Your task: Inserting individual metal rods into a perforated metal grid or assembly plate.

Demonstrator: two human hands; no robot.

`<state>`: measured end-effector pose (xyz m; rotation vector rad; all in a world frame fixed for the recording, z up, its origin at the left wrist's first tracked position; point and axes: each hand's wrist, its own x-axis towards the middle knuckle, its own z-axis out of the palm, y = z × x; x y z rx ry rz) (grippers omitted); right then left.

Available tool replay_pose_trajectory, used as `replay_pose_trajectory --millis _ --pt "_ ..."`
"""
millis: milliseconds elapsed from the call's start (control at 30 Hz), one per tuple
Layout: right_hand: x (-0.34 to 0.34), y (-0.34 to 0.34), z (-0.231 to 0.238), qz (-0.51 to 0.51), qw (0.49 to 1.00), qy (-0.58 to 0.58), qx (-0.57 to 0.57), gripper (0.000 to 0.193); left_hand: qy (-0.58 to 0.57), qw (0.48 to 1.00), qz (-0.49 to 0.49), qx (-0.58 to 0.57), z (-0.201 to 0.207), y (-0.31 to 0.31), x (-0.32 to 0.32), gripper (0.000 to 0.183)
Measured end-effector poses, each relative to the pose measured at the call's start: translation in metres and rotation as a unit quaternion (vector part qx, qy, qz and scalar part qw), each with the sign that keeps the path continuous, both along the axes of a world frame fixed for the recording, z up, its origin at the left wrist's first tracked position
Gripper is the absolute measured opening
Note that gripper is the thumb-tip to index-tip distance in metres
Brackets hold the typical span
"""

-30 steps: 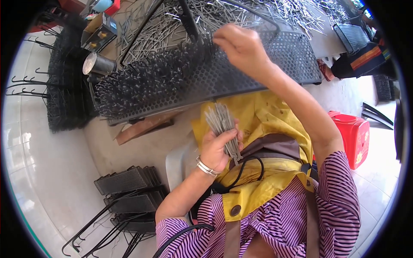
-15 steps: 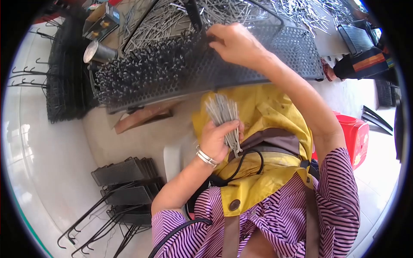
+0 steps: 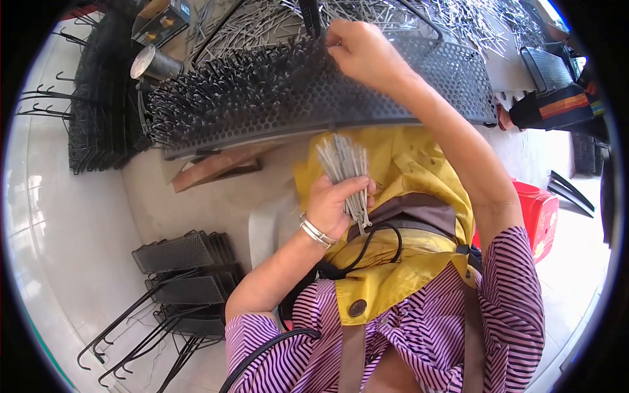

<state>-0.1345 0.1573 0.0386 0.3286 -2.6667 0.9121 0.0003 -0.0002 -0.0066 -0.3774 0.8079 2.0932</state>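
Observation:
My left hand [image 3: 329, 204] is closed round a bundle of thin grey metal pins [image 3: 344, 159] held above my lap, their ends fanned out at the top. Past them lies a black perforated metal panel [image 3: 452, 75]. Its left part is crowded with dark pins [image 3: 216, 98] standing close together; on its right part the bare holes show. At the border of the two, beside a black upright bar [image 3: 310, 16], my right hand [image 3: 368, 56] has its fingertips pinched together over the panel. What they hold, if anything, is too small to make out.
Loose metal pins [image 3: 259, 29] lie heaped behind the panel. A metal can [image 3: 156, 64] and an open box [image 3: 162, 23] stand at the far left. Black hooked racks [image 3: 180, 252] stack at lower left, and a red stool [image 3: 540, 213] stands right. Another person's dark sleeve [image 3: 553, 108] shows far right.
My right hand stays pinched near the upright bar, slightly farther right and up in the picture. My left hand still grips the bundle, with little shift. The whole view has tilted slightly.

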Motion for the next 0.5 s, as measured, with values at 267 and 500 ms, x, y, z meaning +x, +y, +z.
replay_pose_trajectory --millis 267,500 --pt "-0.001 -0.003 0.011 -0.021 1.000 0.020 0.010 0.009 0.003 1.000 -0.007 -0.001 0.000 -0.001 0.000 0.020" --pt "-0.008 -0.011 0.006 -0.010 0.995 -0.030 0.095 0.009 0.000 1.000 -0.016 -0.006 0.002 0.001 -0.002 0.022"
